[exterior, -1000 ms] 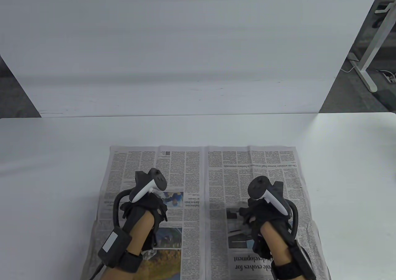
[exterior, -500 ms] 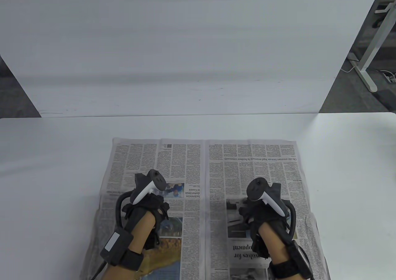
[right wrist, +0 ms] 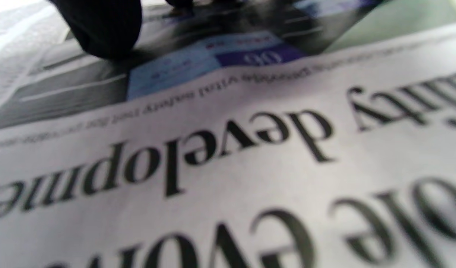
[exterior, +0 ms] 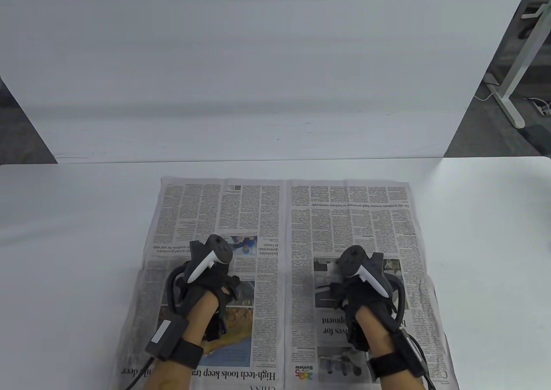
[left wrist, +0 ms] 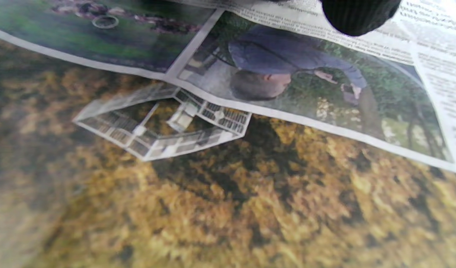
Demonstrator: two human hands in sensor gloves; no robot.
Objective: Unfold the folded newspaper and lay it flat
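Resting on creased, printed newspaper (exterior: 275, 218): left hand (exterior: 206, 291), right hand (exterior: 361, 295).

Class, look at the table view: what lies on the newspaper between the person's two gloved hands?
Between the left hand and right hand lies only the newspaper: its centre fold and text columns. The table view shows this.

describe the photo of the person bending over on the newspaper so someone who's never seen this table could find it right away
Start at the newspaper spread open on the white table, then take the page under the left hand. The bending-person photo sits by that hand's fingertip, bordering the large golden foliage picture. It alone shows a figure in blue stooping.
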